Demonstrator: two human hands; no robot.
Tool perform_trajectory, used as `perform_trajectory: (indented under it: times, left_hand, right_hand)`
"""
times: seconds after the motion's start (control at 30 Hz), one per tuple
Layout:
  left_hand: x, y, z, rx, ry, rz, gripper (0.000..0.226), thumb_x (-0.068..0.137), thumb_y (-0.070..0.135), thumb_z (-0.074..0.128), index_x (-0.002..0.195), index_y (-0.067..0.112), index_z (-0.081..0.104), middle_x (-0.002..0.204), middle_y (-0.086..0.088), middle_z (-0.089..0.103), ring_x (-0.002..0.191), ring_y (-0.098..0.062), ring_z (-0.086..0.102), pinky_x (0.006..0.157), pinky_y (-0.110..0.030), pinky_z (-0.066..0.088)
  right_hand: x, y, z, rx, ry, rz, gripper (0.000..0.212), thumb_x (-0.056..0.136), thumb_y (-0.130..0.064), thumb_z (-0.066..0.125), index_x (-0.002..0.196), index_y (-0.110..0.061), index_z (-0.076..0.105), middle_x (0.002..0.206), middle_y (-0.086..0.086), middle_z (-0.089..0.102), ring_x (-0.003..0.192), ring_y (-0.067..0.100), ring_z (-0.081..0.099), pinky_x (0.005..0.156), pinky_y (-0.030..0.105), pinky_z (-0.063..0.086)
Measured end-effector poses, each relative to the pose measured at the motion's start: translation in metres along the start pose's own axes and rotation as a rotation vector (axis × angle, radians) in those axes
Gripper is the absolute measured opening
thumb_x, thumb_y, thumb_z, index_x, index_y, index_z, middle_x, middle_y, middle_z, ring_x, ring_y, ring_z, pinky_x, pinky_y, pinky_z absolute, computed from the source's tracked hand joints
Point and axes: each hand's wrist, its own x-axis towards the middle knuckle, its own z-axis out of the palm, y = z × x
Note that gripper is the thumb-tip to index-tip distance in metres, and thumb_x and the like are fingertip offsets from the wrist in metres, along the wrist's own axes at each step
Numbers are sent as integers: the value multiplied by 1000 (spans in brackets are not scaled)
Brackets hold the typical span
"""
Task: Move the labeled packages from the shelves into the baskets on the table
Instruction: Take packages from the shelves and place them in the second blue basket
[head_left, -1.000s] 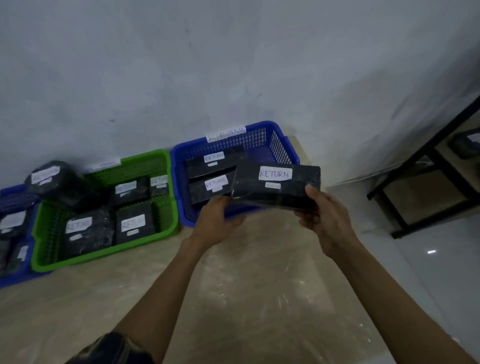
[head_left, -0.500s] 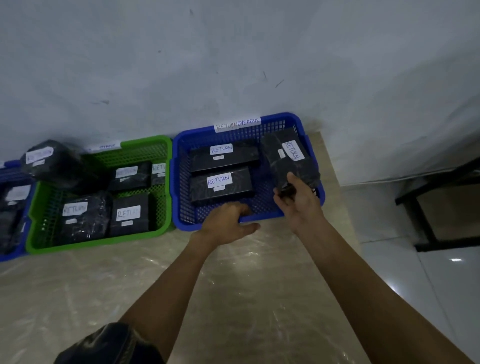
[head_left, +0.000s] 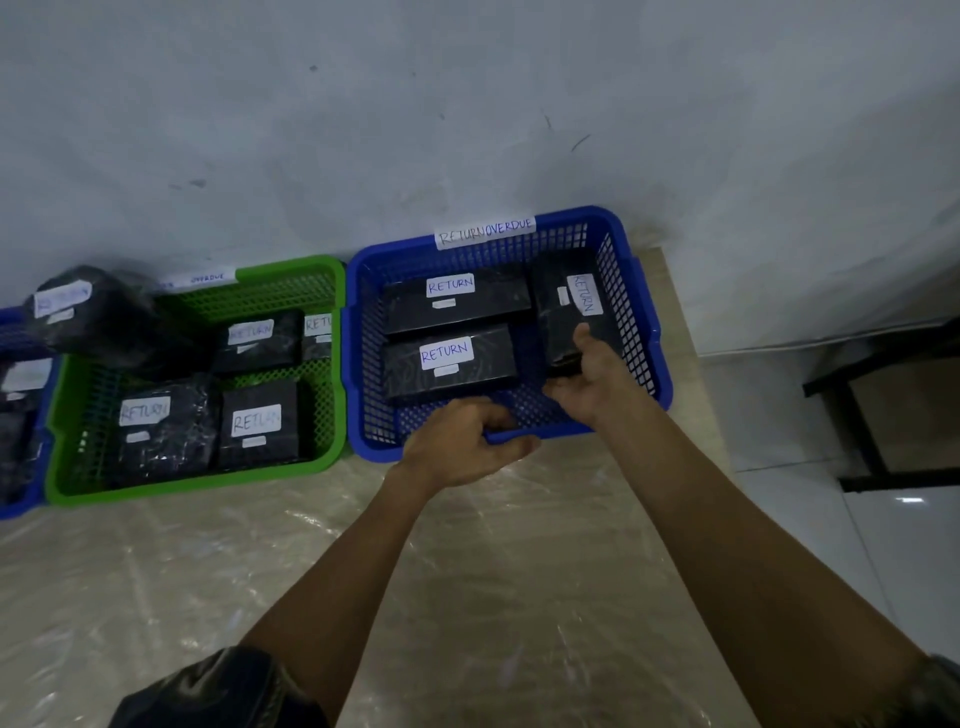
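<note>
My right hand (head_left: 592, 382) pinches the near end of a package (head_left: 569, 317), with the thumb on top and the fingers (head_left: 558, 385) curled beneath. The package is black, wrapped in glossy film, and lies lengthwise along the right wall inside the blue basket (head_left: 653, 343). Its white label (head_left: 584, 293), just beyond my thumb, reads "RETURN" in blue handwriting, turned sideways. My left hand (head_left: 462, 441) grips the basket's near rim, fingers curled over it.

Just left of my right fingers, two more packages (head_left: 452, 358) lie flat, one behind the other, each labelled "RETURN". Beyond them, a tag (head_left: 485, 232) on the far rim reads "RETURNOVERDUE".

Left of my left hand, touching the blue basket, is a green basket (head_left: 338, 374). It holds four black packages (head_left: 257, 423), also marked "RETURN". Its far-rim tag shows "OVERDUE"; the rest is blurred. A lumpy black bag (head_left: 98, 317) sits at its far left corner, its label unreadable. Further left is the edge of a second blue basket (head_left: 21, 506).

The baskets stand on a beige table (head_left: 467, 597) covered in crinkled clear plastic, against a pale grey wall (head_left: 467, 104). Right of my right hand are a white tiled floor (head_left: 779, 467) and a black-framed shelf (head_left: 857, 431).
</note>
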Motion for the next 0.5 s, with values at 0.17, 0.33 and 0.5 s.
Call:
perform_trajectory:
  times: [0.17, 0.33, 0.5]
  left_hand:
    - [0, -1, 2, 18, 16, 6, 40, 77, 66, 60, 71, 27, 66, 70, 12, 58, 66, -4, 55, 61, -32, 49]
    - [1, -3, 3, 21, 19, -2, 52, 72, 74, 51, 70, 24, 65, 71, 11, 59, 65, -5, 56, 61, -35, 51]
    - [2, -4, 4, 24, 25, -8, 55, 70, 78, 48, 70, 26, 65, 72, 11, 60, 67, -5, 57, 63, -36, 52]
  right_hand:
    - [-31, -9, -12, -423, 111, -225, 17, 89, -14, 62, 105, -12, 55, 120, 9, 60, 115, 30, 54, 93, 39, 49]
    - [-13, 1, -28, -1689, 200, -1153, 45, 85, -21, 62, 128, -13, 51, 123, 6, 54, 116, 24, 49, 97, 44, 40]
    - [38, -6, -38, -2251, 126, -1053, 62, 89, -27, 56, 144, -17, 30, 152, 9, 26, 138, 34, 21, 111, 53, 22]
